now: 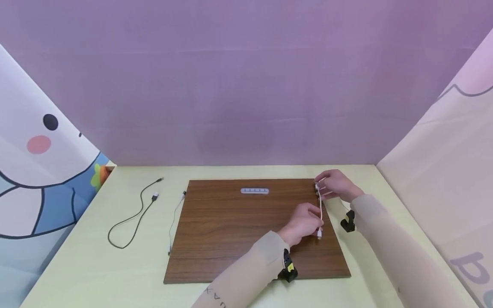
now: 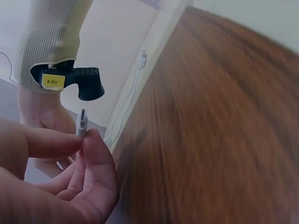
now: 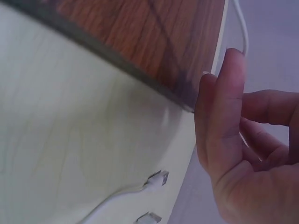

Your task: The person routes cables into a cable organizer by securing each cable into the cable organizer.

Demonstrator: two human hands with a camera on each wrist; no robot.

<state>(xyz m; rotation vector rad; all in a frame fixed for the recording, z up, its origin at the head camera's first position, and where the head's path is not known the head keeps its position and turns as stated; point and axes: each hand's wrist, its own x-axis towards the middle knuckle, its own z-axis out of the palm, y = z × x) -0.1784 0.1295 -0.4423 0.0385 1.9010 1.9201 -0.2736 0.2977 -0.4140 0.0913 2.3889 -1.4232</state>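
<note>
Left hand [image 1: 302, 222] pinches white cable [image 1: 321, 208] by its plug [image 2: 81, 125] | right hand [image 1: 334, 185] pinches other end | best: light, even tension between hands, clear of board [image 1: 219, 231]

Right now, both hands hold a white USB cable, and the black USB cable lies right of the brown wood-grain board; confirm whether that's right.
The side is wrong: the head view shows the black USB cable lying left of the brown wood-grain board. The left hand and right hand do hold a white USB cable.
</note>
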